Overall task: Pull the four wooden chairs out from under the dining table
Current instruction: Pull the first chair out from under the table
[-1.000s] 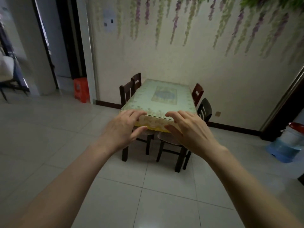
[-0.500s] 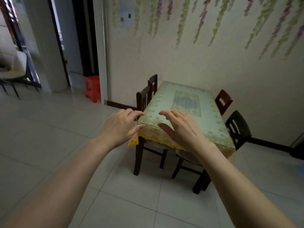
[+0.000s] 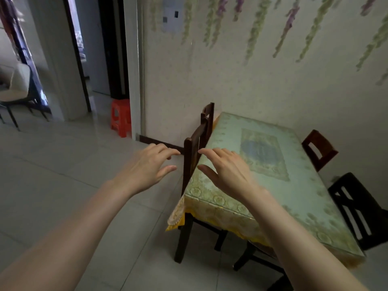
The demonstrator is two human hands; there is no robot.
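A dining table (image 3: 298,185) with a pale green patterned cloth stands against the wall. Dark wooden chairs are tucked under it: a near-left chair (image 3: 192,156), a far-left chair (image 3: 207,114), a reddish far-right chair (image 3: 319,150) and a black near-right chair (image 3: 361,213). My left hand (image 3: 149,166) hovers open just left of the near-left chair's backrest. My right hand (image 3: 226,171) hovers open just right of it, over the table's corner. Neither hand touches the chair.
An orange plastic stool (image 3: 121,117) stands by the door frame at the wall's left end. A light chair (image 3: 14,89) sits in the room beyond the doorway. Tiled floor (image 3: 63,175) stretches to the left of the table.
The view has come closer to the table and swung to its left side. Both hands now flank the near-left chair's backrest, fingers still spread.
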